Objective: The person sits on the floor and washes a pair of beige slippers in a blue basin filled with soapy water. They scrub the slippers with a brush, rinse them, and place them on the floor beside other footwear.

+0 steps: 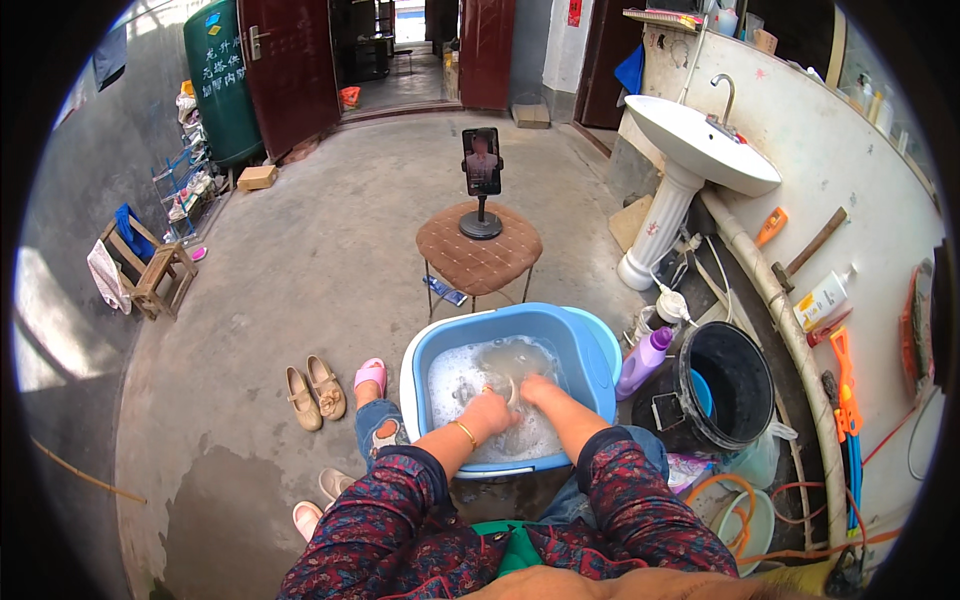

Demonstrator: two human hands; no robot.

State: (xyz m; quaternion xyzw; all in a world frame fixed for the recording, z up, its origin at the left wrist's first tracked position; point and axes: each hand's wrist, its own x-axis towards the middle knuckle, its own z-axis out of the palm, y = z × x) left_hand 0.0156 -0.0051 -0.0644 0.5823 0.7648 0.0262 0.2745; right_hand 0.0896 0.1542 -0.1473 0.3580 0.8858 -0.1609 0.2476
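A blue plastic basin [592,352] with soapy, greyish water [457,375] stands in front of my knees. Both my forearms reach down into it. My left hand [489,414], with a gold-coloured bangle at the wrist, is closed at a pale, curved item [514,393] that rises from the foam. What this item is cannot be made out. Close on its other side, my right hand [537,391] dips into the water, its fingers partly hidden by suds.
Beyond the basin, a phone on a stand [481,169] tops a brown padded stool [480,259]. On the right are a purple bottle [643,364], a black bucket [701,390] and a pedestal washbasin [697,146]. Beige shoes [304,397] lie left.
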